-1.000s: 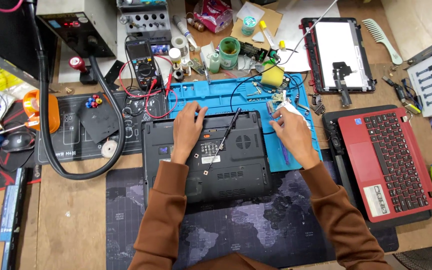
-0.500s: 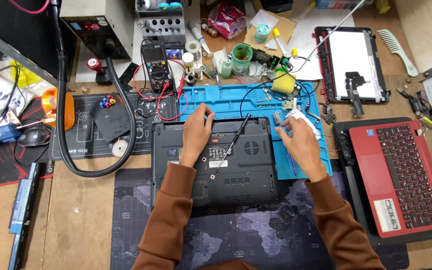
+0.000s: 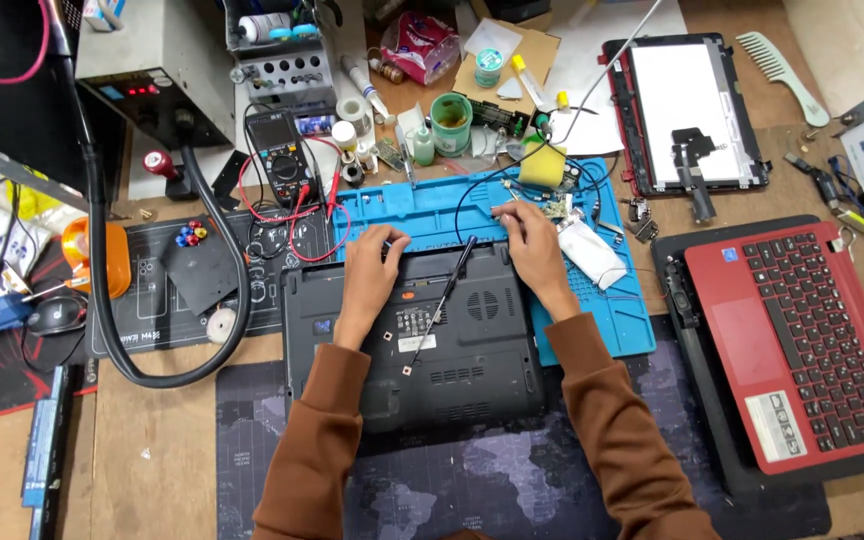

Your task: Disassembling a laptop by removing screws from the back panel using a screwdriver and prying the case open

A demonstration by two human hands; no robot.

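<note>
While both brown sleeves reach forward from the bottom edge, the person's work centres on the black plastic laptop base lying underside up [image 3: 422, 340], which rests partly on a dark world-map desk mat [image 3: 472, 480] and partly on a blue silicone repair mat [image 3: 452, 215]. The left hand [image 3: 367, 270] lies flat on the upper left corner of the base, fingers spread and curled over the rear edge, pinching nothing that shows. The right hand [image 3: 532, 250] sits at the upper right corner, fingers pressed down along the same rear edge; whether it grips anything beneath cannot be told. Between the hands, a slim black pry tool [image 3: 442, 290] lies diagonally on the base, touched by neither hand.

Judged from this state, the bottom cover is still seated on the chassis, so removal appears pending; whether its screws are out cannot be told.

Just beyond the right hand lie a small white pouch [image 3: 592, 250] and a yellow sponge block [image 3: 542, 165] on the blue mat. To the right stands a red laptop keyboard deck [image 3: 802, 340] on a black tray. Farther back are a black digital multimeter with red leads [image 3: 280, 150], a detached screen panel in a black frame [image 3: 687, 110] and a pale green comb [image 3: 782, 60].
</note>
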